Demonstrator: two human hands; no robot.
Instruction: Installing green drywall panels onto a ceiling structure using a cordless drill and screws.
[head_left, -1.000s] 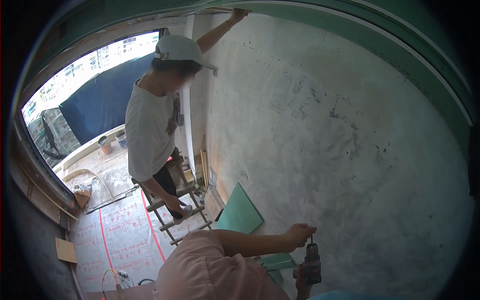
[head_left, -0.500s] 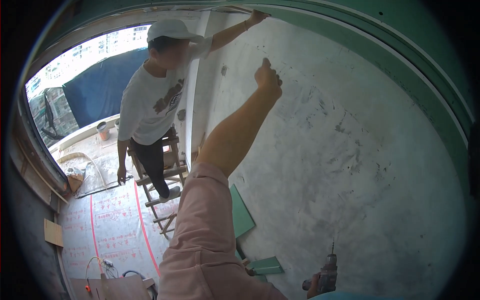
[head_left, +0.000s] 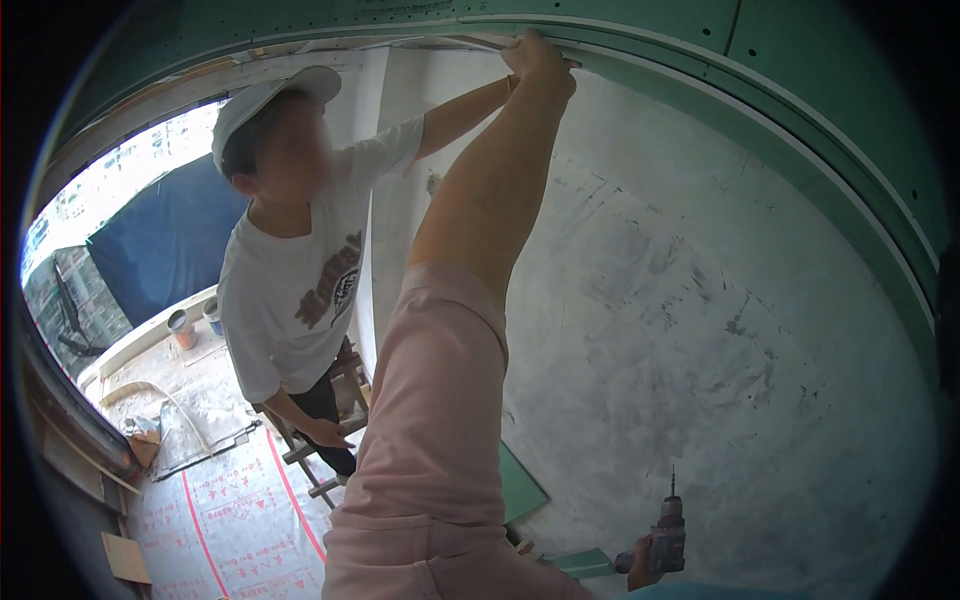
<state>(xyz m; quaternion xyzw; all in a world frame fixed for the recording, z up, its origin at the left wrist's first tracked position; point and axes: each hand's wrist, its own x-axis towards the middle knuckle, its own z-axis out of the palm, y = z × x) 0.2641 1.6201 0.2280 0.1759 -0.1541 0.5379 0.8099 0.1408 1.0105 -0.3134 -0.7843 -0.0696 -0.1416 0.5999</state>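
Note:
My left hand point(head_left: 545, 65) is raised at the end of my outstretched arm in a pink sleeve point(head_left: 430, 400). It reaches the lower edge of the green ceiling board point(head_left: 640, 50), with its fingers curled. A small dark tip shows beside them, too small to name. The co-worker's raised hand is right beside mine and largely hidden behind it. Low on the right, my right hand point(head_left: 640, 565) is wrapped round a cordless drill point(head_left: 668, 535), whose bit points upward.
A co-worker point(head_left: 290, 270) in a white cap and T-shirt stands on a wooden stepladder point(head_left: 345, 385) to the left. Behind is a bare plastered wall point(head_left: 650, 300). Green board offcuts point(head_left: 520, 480) lean at its foot. Printed sheeting point(head_left: 240, 510) covers the floor.
My left hand has risen to the board's edge, beside the co-worker's hand. The view has shifted, and the co-worker appears larger. The drill stays in my right hand.

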